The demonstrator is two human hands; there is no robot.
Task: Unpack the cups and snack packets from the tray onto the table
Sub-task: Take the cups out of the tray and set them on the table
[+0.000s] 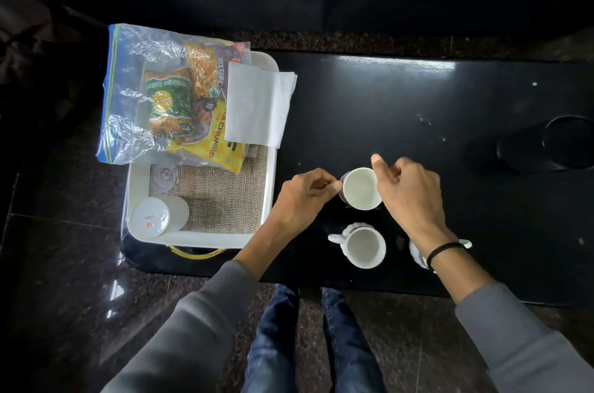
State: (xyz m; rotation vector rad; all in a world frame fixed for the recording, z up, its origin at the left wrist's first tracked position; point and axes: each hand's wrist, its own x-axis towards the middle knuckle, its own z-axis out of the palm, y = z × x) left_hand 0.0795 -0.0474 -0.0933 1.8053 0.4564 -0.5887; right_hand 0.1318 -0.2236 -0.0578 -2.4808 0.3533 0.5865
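A white cup (360,188) is over the black table (385,103), between both hands. My left hand (302,200) pinches its left side, where the handle seems to be. My right hand (408,190) curls against its right rim, thumb raised. A second white cup (363,248) stands upright near the front edge. A third cup (418,254) is mostly hidden under my right wrist. The white tray (271,174) at the left holds a clear zip bag of snack packets (167,93), a white round upturned cup or lidded pot (151,220) and a small glass (164,175).
Folded white napkins (257,106) lie over the tray's right rim. Burlap lining (225,200) covers the tray floor. A dark round object (546,145) sits at the table's right end. The table's front edge is close to my knees.
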